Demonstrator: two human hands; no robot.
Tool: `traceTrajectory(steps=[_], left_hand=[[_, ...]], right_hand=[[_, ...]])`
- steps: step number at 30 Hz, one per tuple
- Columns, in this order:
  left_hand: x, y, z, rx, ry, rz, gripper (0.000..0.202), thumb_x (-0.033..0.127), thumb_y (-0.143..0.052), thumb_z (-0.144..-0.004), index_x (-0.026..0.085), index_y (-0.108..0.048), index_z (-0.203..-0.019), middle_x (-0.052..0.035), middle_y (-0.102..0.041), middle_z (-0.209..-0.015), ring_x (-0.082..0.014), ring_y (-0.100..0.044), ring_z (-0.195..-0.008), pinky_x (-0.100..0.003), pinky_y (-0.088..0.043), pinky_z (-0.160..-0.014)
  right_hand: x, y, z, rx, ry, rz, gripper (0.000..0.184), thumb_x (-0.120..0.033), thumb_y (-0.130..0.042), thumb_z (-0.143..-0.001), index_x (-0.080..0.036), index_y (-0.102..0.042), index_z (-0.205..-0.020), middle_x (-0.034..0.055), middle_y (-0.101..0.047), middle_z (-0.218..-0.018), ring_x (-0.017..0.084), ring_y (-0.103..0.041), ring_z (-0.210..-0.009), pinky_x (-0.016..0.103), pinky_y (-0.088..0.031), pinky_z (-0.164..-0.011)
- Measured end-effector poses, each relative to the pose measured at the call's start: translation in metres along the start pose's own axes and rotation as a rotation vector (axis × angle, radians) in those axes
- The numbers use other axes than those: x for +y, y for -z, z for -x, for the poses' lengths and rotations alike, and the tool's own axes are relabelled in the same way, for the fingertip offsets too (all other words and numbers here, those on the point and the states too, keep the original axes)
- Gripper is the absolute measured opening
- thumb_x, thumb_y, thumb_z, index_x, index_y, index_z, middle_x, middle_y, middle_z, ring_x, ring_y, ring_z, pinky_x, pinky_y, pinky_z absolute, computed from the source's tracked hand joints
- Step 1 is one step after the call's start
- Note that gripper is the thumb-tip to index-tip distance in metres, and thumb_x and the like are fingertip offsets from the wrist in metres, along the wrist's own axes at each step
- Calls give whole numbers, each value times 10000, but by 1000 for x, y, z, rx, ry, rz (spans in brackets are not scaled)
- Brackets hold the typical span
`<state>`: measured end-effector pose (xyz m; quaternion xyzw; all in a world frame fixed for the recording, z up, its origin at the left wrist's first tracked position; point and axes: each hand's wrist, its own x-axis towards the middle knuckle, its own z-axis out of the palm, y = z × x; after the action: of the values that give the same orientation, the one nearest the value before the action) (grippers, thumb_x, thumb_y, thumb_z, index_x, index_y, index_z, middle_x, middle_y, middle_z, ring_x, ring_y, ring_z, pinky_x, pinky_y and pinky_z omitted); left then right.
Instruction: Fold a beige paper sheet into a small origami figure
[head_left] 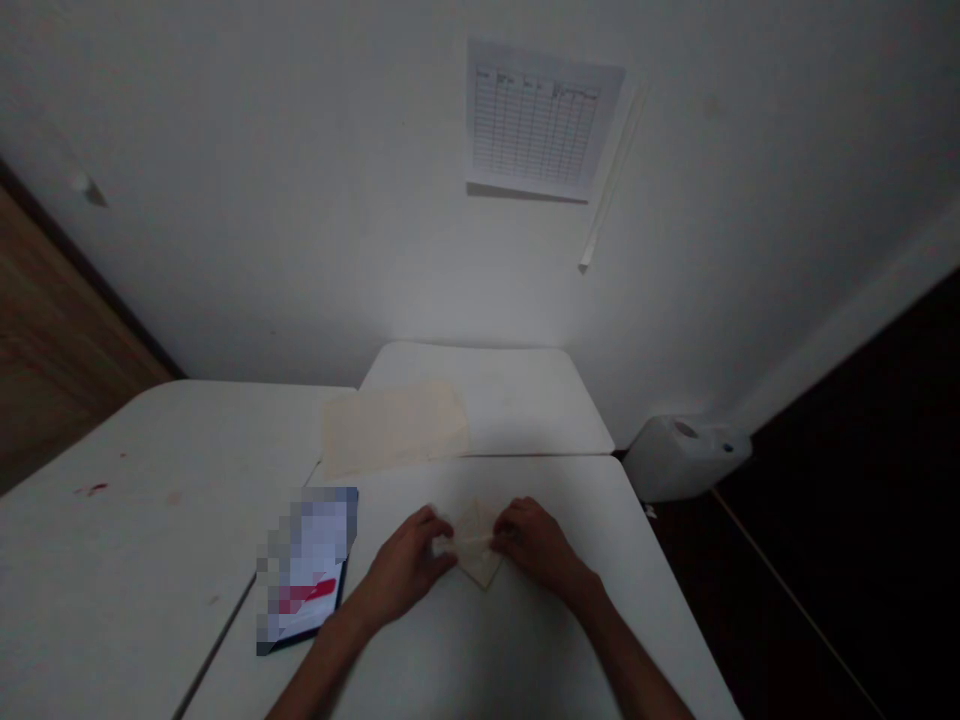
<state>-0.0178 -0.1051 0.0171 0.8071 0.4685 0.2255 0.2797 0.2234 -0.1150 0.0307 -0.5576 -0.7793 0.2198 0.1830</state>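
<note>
A small piece of cream paper or thin cloth (pixel 480 568), folded into a diamond shape with visible creases, lies on the white table between my hands. My right hand (pixel 538 543) has its fingers curled in, with the tips pinching the right corner of the folded sheet. At the left corner is my left hand (pixel 409 565), its thumb and fingers apart and curved around the edge. Whether its fingertips touch the sheet I cannot tell; they are slightly blurred.
Flat on the table (pixel 525 670) behind my hands is a larger cream sheet (pixel 394 430). A tablet (pixel 315 560), partly pixelated, lies left of my left forearm. A white plastic jerrycan (pixel 667 465) stands right of the table. A printed chart (pixel 536 125) hangs on the wall.
</note>
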Motion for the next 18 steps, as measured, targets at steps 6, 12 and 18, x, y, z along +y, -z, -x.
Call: traceTrajectory(steps=[6,12,18], left_hand=[[6,-4,-5,36,119,-65,132,289,-611,-803,208,-667,-892,-38,-634,-924,-192,-605,-838,-278,-440,-740],[10,4,-16,-60,145,-85,121,235,-581,-798,198,-687,-754,-19,-652,-815,-174,-609,-764,-256,-404,-677],[7,7,-17,-74,125,-83,145,240,-577,-809,208,-713,-769,-26,-665,-821,-180,-612,-787,-258,-400,-702]], right_hand=[[0,2,-1,7,28,-13,84,-258,-692,-823,-191,-673,-869,26,-636,-889,171,-551,-907,243,-400,-796],[1,0,-1,9,5,-14,74,-250,-693,-820,-190,-676,-859,24,-633,-872,167,-553,-893,241,-400,-790],[-2,0,0,18,9,9,70,-242,-696,-811,-195,-673,-858,24,-632,-893,171,-550,-905,240,-403,-792]])
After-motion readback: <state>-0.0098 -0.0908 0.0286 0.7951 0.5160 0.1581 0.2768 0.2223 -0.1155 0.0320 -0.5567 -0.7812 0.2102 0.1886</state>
